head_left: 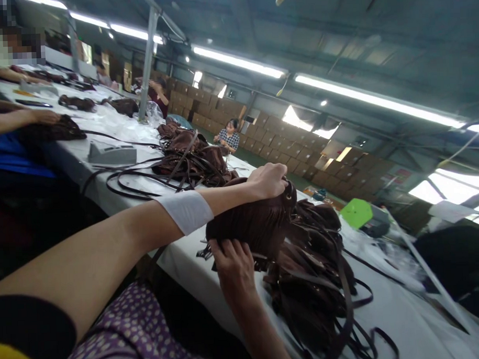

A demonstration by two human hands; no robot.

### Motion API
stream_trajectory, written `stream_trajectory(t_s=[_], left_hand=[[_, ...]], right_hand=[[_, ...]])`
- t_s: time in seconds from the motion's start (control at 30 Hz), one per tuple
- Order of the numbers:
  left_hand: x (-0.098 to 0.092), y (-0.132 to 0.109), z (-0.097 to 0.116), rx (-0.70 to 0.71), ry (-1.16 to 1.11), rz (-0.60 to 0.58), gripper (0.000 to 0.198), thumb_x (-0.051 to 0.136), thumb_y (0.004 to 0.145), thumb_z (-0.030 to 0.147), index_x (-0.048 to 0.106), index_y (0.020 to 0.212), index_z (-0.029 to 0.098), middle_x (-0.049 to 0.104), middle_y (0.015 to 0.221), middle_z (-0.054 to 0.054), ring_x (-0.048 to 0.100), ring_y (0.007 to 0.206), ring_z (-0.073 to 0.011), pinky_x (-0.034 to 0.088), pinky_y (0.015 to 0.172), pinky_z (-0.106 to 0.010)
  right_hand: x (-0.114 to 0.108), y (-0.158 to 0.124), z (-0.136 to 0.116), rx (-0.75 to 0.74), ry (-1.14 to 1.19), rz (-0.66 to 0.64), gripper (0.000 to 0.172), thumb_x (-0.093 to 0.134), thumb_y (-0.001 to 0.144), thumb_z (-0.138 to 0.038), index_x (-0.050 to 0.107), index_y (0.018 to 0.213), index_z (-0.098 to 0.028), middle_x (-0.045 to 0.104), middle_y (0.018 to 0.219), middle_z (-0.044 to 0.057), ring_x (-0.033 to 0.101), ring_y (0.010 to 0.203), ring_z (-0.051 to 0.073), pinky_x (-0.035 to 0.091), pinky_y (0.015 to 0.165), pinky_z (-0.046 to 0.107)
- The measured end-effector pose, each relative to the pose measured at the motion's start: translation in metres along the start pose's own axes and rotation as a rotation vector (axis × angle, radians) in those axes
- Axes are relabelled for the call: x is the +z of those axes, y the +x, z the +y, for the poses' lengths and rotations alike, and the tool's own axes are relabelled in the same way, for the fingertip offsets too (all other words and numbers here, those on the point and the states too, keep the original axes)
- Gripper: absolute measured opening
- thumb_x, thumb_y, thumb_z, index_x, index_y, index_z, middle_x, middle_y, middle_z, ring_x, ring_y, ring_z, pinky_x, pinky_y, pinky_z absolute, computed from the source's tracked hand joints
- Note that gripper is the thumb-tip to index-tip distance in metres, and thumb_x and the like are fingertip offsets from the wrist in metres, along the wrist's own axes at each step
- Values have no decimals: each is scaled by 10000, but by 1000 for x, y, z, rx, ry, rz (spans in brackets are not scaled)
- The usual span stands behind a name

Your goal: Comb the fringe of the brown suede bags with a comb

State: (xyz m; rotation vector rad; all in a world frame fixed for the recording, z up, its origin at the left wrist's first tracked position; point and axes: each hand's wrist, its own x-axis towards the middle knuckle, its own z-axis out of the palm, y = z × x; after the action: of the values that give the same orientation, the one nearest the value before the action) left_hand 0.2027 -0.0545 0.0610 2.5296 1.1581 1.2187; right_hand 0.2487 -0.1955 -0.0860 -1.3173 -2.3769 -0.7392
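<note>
A dark brown fringed handbag (pixel 244 218) is tilted up above the table edge between my hands. My left hand (pixel 268 179), with a white band on its forearm, is closed over the bag's top edge close to a metal eyelet. Lower down, my right hand (pixel 235 263) has its fingers curled onto the bag's bottom edge, and its thumb is hidden. Right beside the bag lies a pile of similar brown bags (pixel 313 266) with long straps trailing over the table.
The white-covered table (pixel 389 310) runs away to the upper left. Another heap of brown bags (pixel 195 155) and a grey tape dispenser (pixel 112 152) stand on it. A co-worker's hand (pixel 44 117) rests on a dark bag at left. Stacked cartons (pixel 277 141) line the wall.
</note>
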Motion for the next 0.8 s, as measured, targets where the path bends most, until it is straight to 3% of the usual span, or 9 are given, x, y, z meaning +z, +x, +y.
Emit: stream_trajectory(t_s=[0.13,0.2,0.3,0.63,0.8], left_hand=[[-8,1,-5,1,-17,14,220,528,817,323,636,955,191,694,934,-104,625,894,-243,452,689,-324],[-9,-1,-8,-8,-32,15,222,516,831,319,635,963,186,693,937,-105,624,894,-240,454,695,-324],[-5,-4,-8,-41,-47,40,244,502,845,311,636,1003,182,692,965,-108,620,906,-242,455,714,-332],[18,-8,-10,-41,-98,120,245,508,850,299,648,1026,202,706,955,-94,634,915,-245,465,757,-340],[30,-12,-16,-137,-123,135,238,531,844,287,654,1037,221,709,990,-80,630,957,-225,466,799,-319]], right_hand=[[67,-27,-10,53,-4,-235,192,563,853,-87,643,987,-200,640,882,61,561,858,229,384,748,362],[81,-44,-18,77,39,-276,245,554,847,-70,626,1028,-219,641,907,54,566,875,233,390,753,365],[86,-66,-38,128,138,-269,374,540,829,-31,587,1120,-261,644,917,34,568,862,222,392,749,355],[112,-117,-89,144,263,64,365,444,828,-77,578,1135,-223,632,827,59,546,758,246,371,700,374],[131,-129,-106,233,272,273,420,379,793,-55,596,1105,-234,627,793,71,553,734,260,386,695,395]])
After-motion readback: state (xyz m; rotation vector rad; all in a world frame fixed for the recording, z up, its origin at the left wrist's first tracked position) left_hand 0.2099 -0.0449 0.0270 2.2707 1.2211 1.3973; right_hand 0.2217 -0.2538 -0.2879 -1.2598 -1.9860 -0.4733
